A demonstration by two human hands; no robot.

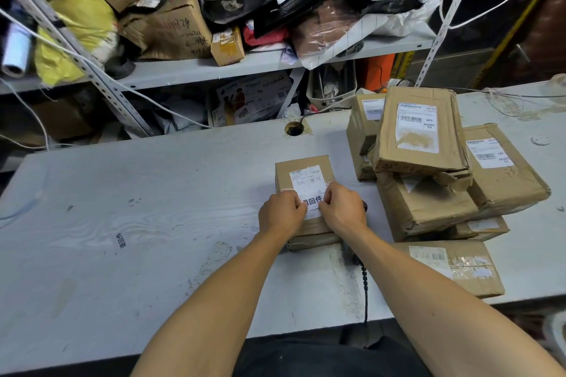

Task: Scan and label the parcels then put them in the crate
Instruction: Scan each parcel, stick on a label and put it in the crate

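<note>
Both hands, left and right, pinching the label flat on the parcel, its long axis running away, stack right.

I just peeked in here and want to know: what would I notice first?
Both hands, the left hand and right hand, pinch a white label onto a small cardboard parcel mid-table. To their right sits a heap of labelled parcels. Behind, a messy shelf overflows with bags and boxes.
</note>
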